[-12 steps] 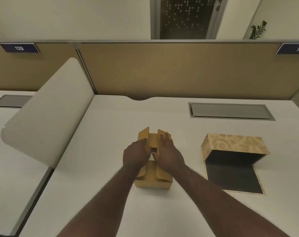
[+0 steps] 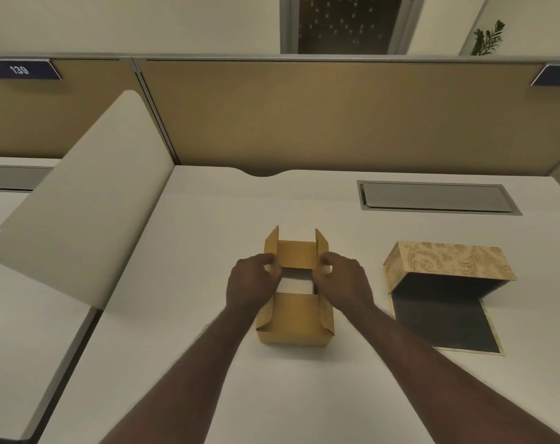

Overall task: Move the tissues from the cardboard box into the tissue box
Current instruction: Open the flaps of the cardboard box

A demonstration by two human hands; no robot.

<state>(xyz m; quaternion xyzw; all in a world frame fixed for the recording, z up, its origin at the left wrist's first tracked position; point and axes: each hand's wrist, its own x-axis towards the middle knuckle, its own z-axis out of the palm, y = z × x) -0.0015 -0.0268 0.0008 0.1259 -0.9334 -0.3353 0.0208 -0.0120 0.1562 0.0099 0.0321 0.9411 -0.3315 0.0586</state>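
Note:
A small brown cardboard box stands on the white desk in front of me, its top flaps spread apart. White tissues show through the gap in its top. My left hand grips the left side flap and my right hand grips the right side flap. To the right lies the gold patterned tissue box, tipped on its side, with its dark inside open and its dark-lined lid flat on the desk toward me.
A curved white divider panel rises at the left. A grey cable hatch is set into the desk behind the tissue box. A tan partition wall closes the back of the desk.
Both hands have pulled the side flaps of the cardboard box outward, and the top has come apart so that the white tissues inside show.

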